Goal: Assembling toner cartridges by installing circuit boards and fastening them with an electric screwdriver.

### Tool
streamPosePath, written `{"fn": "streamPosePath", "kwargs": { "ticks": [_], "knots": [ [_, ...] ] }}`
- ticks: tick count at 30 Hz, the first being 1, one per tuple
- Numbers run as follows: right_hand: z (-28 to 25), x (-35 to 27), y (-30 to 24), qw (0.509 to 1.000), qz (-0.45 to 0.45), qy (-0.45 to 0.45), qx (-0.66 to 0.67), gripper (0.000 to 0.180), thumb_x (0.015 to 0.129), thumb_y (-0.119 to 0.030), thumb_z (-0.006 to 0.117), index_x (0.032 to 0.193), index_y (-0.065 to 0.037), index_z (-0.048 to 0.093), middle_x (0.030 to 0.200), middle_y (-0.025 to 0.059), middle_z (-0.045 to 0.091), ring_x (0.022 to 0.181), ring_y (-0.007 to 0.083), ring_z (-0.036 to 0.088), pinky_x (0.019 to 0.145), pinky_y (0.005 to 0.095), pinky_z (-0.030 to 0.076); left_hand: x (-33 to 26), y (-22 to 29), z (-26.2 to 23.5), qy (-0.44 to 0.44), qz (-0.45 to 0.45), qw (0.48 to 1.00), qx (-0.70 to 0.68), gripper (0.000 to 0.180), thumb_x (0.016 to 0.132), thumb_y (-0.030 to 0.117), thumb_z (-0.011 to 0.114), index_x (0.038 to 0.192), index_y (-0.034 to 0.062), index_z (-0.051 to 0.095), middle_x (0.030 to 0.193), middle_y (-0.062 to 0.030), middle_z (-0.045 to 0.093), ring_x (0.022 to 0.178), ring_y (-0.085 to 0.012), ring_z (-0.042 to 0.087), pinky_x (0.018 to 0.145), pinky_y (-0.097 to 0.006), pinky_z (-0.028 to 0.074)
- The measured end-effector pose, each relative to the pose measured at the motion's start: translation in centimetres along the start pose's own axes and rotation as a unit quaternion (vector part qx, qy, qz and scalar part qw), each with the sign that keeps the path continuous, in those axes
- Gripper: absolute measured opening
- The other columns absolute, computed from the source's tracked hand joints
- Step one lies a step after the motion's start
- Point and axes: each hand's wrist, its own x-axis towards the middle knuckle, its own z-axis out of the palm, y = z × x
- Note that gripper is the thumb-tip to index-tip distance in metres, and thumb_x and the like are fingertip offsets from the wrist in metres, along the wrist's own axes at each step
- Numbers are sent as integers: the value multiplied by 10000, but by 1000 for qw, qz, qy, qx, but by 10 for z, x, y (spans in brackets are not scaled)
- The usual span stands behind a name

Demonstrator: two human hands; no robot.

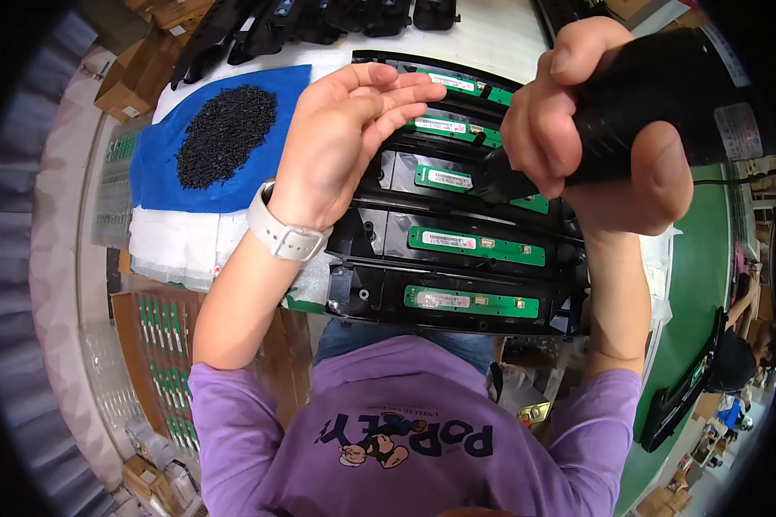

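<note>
The right hand (578, 129) held a black power screwdriver (664, 95) in a closed grip, while the left hand (345, 129) hovered, fingers open, over green circuit boards (474, 246) in black trays (379, 293).

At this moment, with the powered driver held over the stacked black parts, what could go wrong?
1. The right hand holds the black driver with its tip down among the green circuit strips; a slip might scratch one.
2. The left hand hovers open beside the tip, so its fingers could get nicked.
3. The pile of small black screws lies loose on the blue cloth; a brush from the forearm might scatter them.
</note>
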Motion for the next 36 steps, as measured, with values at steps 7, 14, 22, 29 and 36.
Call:
{"fn": "streamPosePath", "kwargs": {
  "ticks": [7,14,22,29,36],
  "knots": [
    [-4,0,9,999,-19,-25,3,572,843,-488,521,1123,-4,401,616,11,460,433,102,432,452,242,361,-3,1,1,-26,5,998,48,165,949,44,365,1044,-63,448,1137,-286,537,1027,-314,600,874,-308,507],
    [6,1,8,999,42,-7,12,463,803,-410,624,978,-29,430,614,27,472,433,111,431,420,230,350,0,-4,-6,-56,-18,995,81,251,971,156,402,1058,-75,453,918,-214,621,704,-208,653,619,-257,528],
    [9,3,8,997,74,17,21,405,775,-346,668,890,-40,429,569,30,463,402,100,404,382,221,324,3,-7,-5,-47,-50,993,93,278,980,216,394,977,-38,506,659,-105,596,369,-68,393,360,-191,291],
    [12,4,12,999,19,24,-44,462,764,-369,684,922,-14,434,537,9,439,415,91,404,396,225,336,2,1,0,-33,-97,994,34,180,962,176,423,928,12,489,521,36,361,389,-43,238,359,-214,172],
    [15,4,-16,980,-53,137,133,448,906,-417,488,1056,5,463,620,74,544,472,196,551,481,334,470,-4,-1,5,-63,-92,994,-19,141,941,132,463,1040,46,514,568,48,389,426,-58,328,410,-188,262]
  ]
}}
